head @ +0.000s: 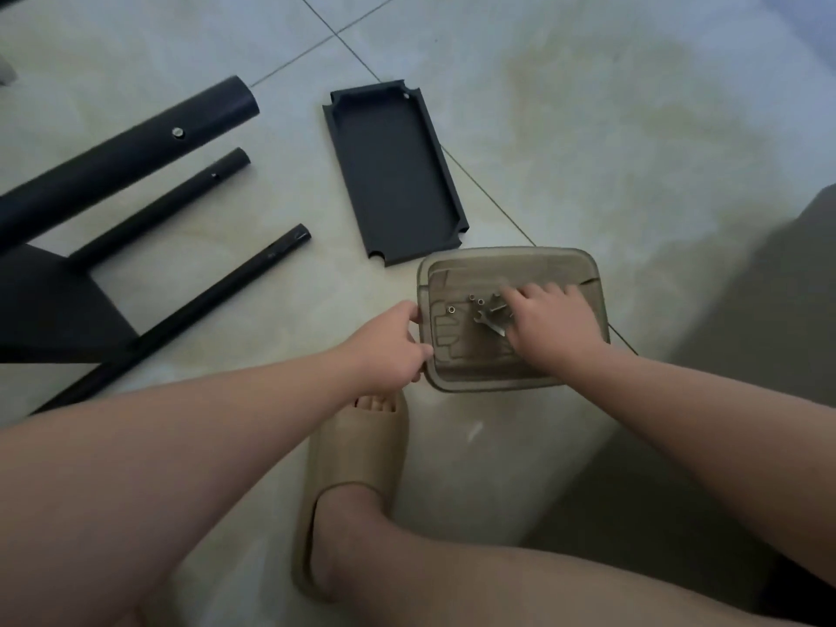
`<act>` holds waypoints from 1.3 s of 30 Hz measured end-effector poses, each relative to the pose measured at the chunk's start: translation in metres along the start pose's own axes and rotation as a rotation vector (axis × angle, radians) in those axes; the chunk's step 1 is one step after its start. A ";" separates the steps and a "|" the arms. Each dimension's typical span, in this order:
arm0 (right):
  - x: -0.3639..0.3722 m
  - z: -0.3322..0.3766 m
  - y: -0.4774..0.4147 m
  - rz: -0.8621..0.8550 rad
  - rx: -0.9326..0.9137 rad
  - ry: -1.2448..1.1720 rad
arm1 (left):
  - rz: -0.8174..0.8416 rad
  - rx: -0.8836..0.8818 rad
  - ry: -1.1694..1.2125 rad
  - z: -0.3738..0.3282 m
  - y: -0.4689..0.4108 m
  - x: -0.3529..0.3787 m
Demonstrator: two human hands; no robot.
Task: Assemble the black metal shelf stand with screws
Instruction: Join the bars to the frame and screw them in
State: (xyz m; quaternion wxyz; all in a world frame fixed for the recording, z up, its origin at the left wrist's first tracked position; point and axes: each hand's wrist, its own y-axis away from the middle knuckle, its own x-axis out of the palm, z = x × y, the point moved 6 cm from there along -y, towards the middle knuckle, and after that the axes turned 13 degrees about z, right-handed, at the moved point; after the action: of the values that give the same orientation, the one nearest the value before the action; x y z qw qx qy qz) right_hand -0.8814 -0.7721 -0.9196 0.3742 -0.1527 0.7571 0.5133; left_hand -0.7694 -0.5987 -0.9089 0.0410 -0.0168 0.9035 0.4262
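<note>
- Left hand [389, 346] grips the tray [511, 255] by its left rim, just beyond a slipper [353, 445].
- Right hand [549, 325] lies over screws [451, 309] and a wrench [486, 321] inside; its fingertips are hidden, so I cannot tell whether it pinches anything.
- Farther off on the floor [588, 129] lie the black shelf [393, 174] and tubes [126, 160], the tubes cut off at left.

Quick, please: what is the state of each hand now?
Left hand: grips the left rim of the brown tray.
Right hand: over the screws in the tray; grip cannot be told.
</note>
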 end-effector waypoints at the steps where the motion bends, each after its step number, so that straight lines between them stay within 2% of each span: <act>1: 0.001 0.003 -0.003 0.015 -0.019 -0.036 | 0.006 0.001 -0.003 0.000 -0.001 -0.001; 9: 0.017 0.017 -0.026 0.099 -0.081 -0.281 | 0.031 0.030 0.001 0.002 -0.003 -0.007; 21: 0.016 0.027 -0.041 0.048 -0.106 -0.197 | 0.053 0.051 0.060 0.005 -0.005 -0.012; 28: 0.009 0.030 -0.041 0.068 -0.086 -0.339 | 0.051 0.035 0.052 0.003 -0.004 -0.012; 35: -0.015 0.031 -0.013 -0.066 -0.166 -0.572 | 0.020 -0.026 -0.027 -0.002 0.014 -0.019; 39: -0.055 0.037 0.020 -0.204 -0.299 -0.636 | -0.019 -0.053 -0.006 -0.008 0.046 -0.040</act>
State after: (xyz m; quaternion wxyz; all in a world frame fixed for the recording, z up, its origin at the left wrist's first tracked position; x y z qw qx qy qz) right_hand -0.8414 -0.7394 -0.8741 0.6137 -0.1132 0.5004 0.6001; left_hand -0.7327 -0.5753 -0.8647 0.0470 -0.0251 0.8916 0.4497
